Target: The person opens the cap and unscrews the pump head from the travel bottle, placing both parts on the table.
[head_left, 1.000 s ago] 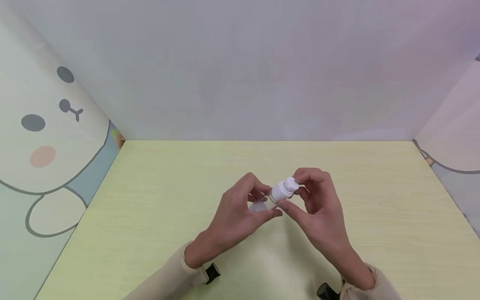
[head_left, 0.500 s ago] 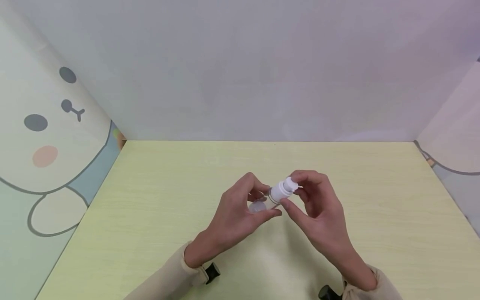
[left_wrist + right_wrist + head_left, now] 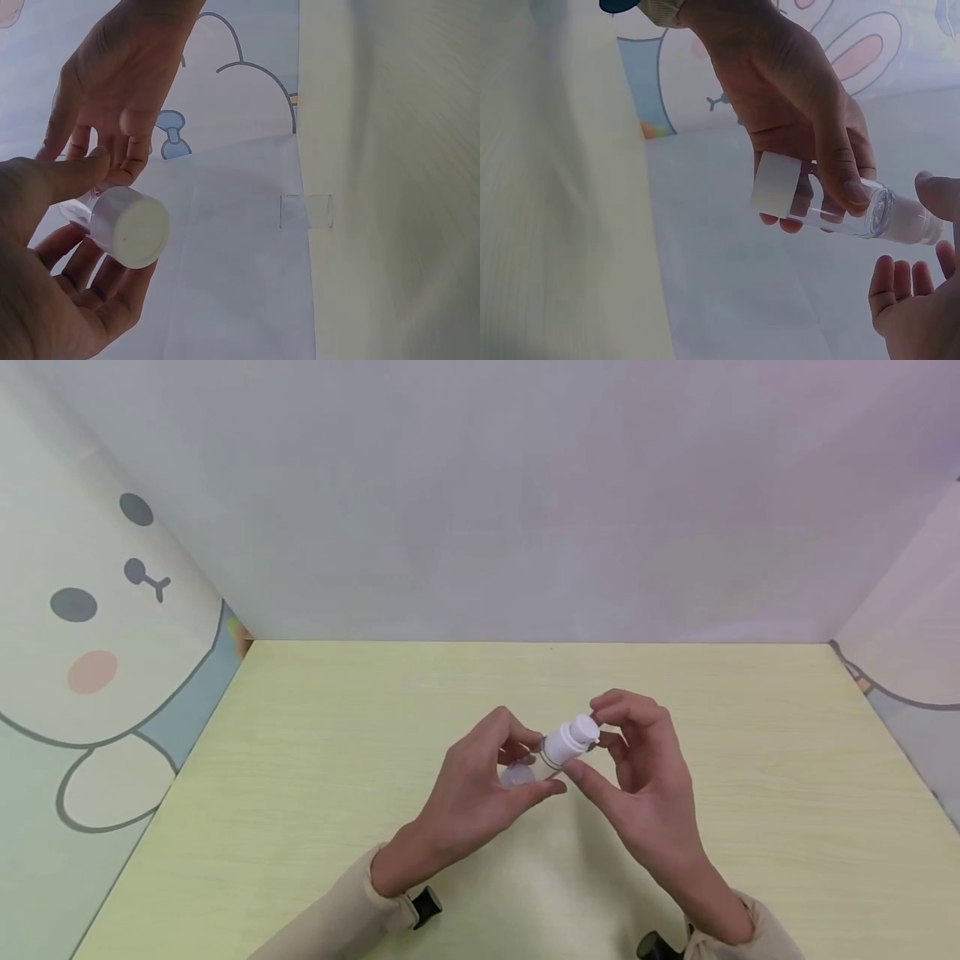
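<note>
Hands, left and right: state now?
Left hand: closed, holding the clear bottle.
Right hand: open, fingers loosely curved beside the white top; contact cannot be told.

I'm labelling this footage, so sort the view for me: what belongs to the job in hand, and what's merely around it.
In the job:
bottle, clear with white ends
left hand, holding it
right hand, at its white top

Just around:
table
cartoon wall covering
clear strip across the table's edge

2 plain beige sleeves [image 3: 333,910], each with 1 stubby black fitting [image 3: 427,907] beside its cuff [image 3: 384,895].
</note>
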A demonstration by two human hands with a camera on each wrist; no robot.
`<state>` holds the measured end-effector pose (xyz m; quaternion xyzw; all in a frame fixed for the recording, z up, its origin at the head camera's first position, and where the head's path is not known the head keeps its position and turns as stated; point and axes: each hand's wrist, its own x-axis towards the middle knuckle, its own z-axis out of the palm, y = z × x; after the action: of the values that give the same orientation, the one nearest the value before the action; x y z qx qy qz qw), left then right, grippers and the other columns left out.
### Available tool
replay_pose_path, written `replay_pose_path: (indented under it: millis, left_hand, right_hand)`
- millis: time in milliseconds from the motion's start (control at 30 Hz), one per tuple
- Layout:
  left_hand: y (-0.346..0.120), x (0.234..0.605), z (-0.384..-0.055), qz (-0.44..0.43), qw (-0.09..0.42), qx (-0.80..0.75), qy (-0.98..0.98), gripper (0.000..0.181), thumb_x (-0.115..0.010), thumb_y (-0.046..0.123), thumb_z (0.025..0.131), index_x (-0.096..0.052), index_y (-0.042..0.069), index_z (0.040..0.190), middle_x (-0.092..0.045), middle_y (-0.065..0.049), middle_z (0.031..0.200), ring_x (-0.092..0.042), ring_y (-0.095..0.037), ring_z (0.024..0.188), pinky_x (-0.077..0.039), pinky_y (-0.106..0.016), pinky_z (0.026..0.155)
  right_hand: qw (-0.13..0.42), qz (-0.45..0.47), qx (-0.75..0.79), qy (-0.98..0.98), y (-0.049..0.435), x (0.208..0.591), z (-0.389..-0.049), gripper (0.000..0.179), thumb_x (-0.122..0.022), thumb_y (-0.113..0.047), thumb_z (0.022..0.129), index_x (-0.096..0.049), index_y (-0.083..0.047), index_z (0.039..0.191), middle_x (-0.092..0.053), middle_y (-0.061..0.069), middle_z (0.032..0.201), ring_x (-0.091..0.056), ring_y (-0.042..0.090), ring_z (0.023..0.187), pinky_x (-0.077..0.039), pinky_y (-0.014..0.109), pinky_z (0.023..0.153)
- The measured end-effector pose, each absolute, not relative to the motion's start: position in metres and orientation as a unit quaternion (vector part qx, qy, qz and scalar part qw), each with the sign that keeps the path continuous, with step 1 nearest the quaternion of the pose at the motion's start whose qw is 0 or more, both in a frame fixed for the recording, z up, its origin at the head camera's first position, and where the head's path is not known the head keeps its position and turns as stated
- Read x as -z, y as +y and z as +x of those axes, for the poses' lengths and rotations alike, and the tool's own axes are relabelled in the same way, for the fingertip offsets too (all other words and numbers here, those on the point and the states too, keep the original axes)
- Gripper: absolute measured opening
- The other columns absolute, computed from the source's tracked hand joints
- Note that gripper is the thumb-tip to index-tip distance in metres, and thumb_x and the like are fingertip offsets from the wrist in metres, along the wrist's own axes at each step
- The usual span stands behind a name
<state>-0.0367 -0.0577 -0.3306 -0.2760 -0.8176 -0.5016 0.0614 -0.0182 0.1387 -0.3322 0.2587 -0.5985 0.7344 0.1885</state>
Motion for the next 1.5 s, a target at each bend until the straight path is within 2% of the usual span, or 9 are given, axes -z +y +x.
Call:
replay_pose_path:
  millis: [167,400,633,767,967,1133,1333,1500]
  left_hand:
    - [-0.0554,0.3340,-0.0361,-0.293,0.076,0.492,-0.816,0.045,-0.093,0.014,0.078,-0.057,0.012,0.105,-0.066,0.000,0.103,-0.064,-0.009,0.084,-0.059,-0.019,0.082]
    - [-0.0535,0.3374,-0.0352,-0.303,0.085,0.484,-0.816,0.044,-0.093,0.014,0.078,-0.057,0.011,0.104,-0.066,-0.001,0.101,-0.066,-0.010,0.084,-0.058,-0.016,0.081]
    - [-0.0544,0.3355,-0.0357,-0.296,0.081,0.486,-0.818,0.045,-0.094,0.013,0.077,-0.057,0.011,0.103,-0.065,0.002,0.101,-0.069,-0.011,0.087,-0.059,-0.017,0.083]
    - [-0.0552,0.3341,-0.0363,-0.296,0.081,0.488,-0.817,0.046,-0.094,0.013,0.077,-0.056,0.010,0.103,-0.065,0.002,0.101,-0.069,-0.010,0.087,-0.060,-0.018,0.083]
    - [-0.0563,0.3328,-0.0358,-0.292,0.078,0.493,-0.816,0.046,-0.094,0.013,0.077,-0.056,0.011,0.102,-0.065,0.002,0.101,-0.068,-0.008,0.089,-0.060,-0.019,0.083]
    - [-0.0564,0.3326,-0.0356,-0.288,0.074,0.492,-0.818,0.046,-0.094,0.014,0.077,-0.056,0.011,0.103,-0.065,0.003,0.102,-0.068,-0.009,0.087,-0.060,-0.020,0.082]
    - [-0.0553,0.3328,-0.0343,-0.291,0.073,0.490,-0.819,0.046,-0.094,0.014,0.077,-0.057,0.011,0.104,-0.066,0.003,0.103,-0.068,-0.010,0.086,-0.060,-0.020,0.081]
    - [-0.0540,0.3354,-0.0337,-0.297,0.074,0.488,-0.817,0.045,-0.093,0.014,0.077,-0.057,0.011,0.104,-0.066,0.001,0.101,-0.069,-0.012,0.088,-0.059,-0.018,0.081]
  right_hand:
    - [0.179,0.238,-0.744,-0.598,0.1385,0.3306,-0.0175,0.052,-0.072,0.030,0.076,-0.045,0.014,0.117,-0.051,0.010,0.119,-0.054,0.020,0.104,-0.054,0.021,0.090]
    - [0.160,0.211,-0.734,-0.626,0.1378,0.3306,-0.0156,0.051,-0.072,0.028,0.078,-0.050,0.004,0.117,-0.048,0.006,0.114,-0.053,0.016,0.104,-0.055,0.019,0.094]
    - [0.168,0.263,-0.732,-0.606,0.1400,0.3315,-0.0177,0.051,-0.070,0.030,0.078,-0.046,0.016,0.121,-0.054,0.010,0.119,-0.056,0.021,0.108,-0.056,0.022,0.095]
    - [0.160,0.287,-0.724,-0.606,0.1429,0.3305,-0.0191,0.048,-0.067,0.031,0.080,-0.044,0.020,0.121,-0.056,0.012,0.122,-0.057,0.022,0.110,-0.055,0.024,0.100]
    - [0.149,0.320,-0.719,-0.599,0.1454,0.3291,-0.0205,0.042,-0.058,0.032,0.082,-0.042,0.023,0.120,-0.057,0.020,0.125,-0.062,0.027,0.117,-0.053,0.026,0.105]
    - [0.153,0.314,-0.726,-0.593,0.1453,0.3285,-0.0186,0.046,-0.055,0.033,0.083,-0.041,0.020,0.124,-0.051,0.022,0.133,-0.060,0.030,0.125,-0.051,0.029,0.111]
    - [0.182,0.258,-0.738,-0.596,0.1414,0.3296,-0.0177,0.047,-0.066,0.031,0.079,-0.043,0.016,0.116,-0.049,0.014,0.124,-0.054,0.024,0.114,-0.054,0.023,0.098]
    - [0.178,0.228,-0.738,-0.609,0.1383,0.3319,-0.0168,0.045,-0.072,0.027,0.079,-0.044,0.011,0.110,-0.047,0.007,0.115,-0.052,0.020,0.106,-0.053,0.018,0.088]
